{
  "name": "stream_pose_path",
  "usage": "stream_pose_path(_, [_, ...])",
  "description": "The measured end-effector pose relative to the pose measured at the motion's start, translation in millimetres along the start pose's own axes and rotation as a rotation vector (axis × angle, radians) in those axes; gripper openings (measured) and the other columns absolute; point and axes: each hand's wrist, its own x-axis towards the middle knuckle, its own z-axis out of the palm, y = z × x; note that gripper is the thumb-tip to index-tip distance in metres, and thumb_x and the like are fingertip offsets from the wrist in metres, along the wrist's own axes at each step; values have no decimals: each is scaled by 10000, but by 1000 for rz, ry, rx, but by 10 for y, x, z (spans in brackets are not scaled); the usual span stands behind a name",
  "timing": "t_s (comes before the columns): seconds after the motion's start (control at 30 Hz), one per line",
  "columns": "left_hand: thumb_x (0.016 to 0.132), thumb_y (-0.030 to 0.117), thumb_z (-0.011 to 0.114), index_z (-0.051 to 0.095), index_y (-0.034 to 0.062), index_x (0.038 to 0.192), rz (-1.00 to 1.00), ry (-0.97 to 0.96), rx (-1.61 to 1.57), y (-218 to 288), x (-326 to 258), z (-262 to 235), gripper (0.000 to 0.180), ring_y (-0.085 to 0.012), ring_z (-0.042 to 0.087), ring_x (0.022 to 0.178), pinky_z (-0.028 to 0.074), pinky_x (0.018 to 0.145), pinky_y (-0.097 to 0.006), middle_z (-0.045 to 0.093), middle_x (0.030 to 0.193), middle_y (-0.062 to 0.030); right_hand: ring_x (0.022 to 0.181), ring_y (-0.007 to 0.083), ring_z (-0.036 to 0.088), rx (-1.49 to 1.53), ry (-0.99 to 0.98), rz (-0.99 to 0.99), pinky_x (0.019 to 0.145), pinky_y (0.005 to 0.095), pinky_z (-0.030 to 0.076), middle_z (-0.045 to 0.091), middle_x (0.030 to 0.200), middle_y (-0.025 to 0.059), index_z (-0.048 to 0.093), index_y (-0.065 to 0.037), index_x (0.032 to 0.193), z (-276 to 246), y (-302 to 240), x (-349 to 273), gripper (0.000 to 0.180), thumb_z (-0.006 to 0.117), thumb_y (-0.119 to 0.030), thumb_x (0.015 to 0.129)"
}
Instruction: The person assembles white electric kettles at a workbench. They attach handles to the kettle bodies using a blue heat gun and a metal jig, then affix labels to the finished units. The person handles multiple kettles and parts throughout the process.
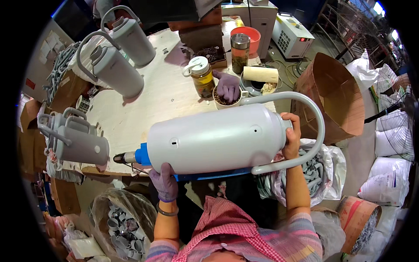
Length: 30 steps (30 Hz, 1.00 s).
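A large pale grey vacuum flask (214,139) lies sideways in front of me, its base to the left and its neck to the right. My left hand (164,185), in a purple glove, holds the lower side near the base; its thumb shows and the other fingers are hidden beneath. Bare, my right hand (291,136) wraps round the neck. A grey loop handle (321,126) arches past my right wrist, its ends at both sides of the flask's shoulder. Under the flask, a blue support (214,175) partly shows. A dark-tipped metal tool (124,157) pokes out left of the base.
More grey flasks (118,72) stand on the white table (161,91) at left. Beyond mine, a purple glove (228,86) rests in a cup (227,105) of small parts, beside jars (202,78). A cardboard box (327,96) and bags of grey parts (126,231) surround me.
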Motion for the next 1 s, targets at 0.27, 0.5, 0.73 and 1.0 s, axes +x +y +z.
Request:
stream_pose_path(0.27, [966,342,635,647,-20,873,-71,-12,-131,-107,-26,-35,373,-96,580,699,441,648,-260,663,763,-24,1039,234,498,-4,-23,-45,985,363,366,525,1080,145,514,3,1105,17,49,-2,430,518,-358,870])
stream_pose_path(0.5, [950,363,638,626,2,769,-69,-43,-85,-171,-57,-105,404,-91,549,639,411,613,-262,637,684,-25,1025,240,499,32,13,-81,971,369,371,523,1075,156,508,2,1103,25,65,-12,439,527,-369,870])
stream_pose_path(0.73, [939,400,649,605,24,719,-73,-19,-108,-213,-21,-119,437,-85,538,622,397,602,-256,619,654,-12,1024,242,496,-28,-20,-98,972,374,370,514,1089,165,506,5,1109,48,46,-30,445,533,-370,871])
stream_pose_path(1.0, [923,427,672,628,25,735,-83,-23,-103,-147,14,-83,446,-84,548,627,411,614,-253,607,634,0,1029,245,497,-16,-18,-85,973,378,371,513,1093,166,507,8,1111,47,39,-18,453,538,-374,871])
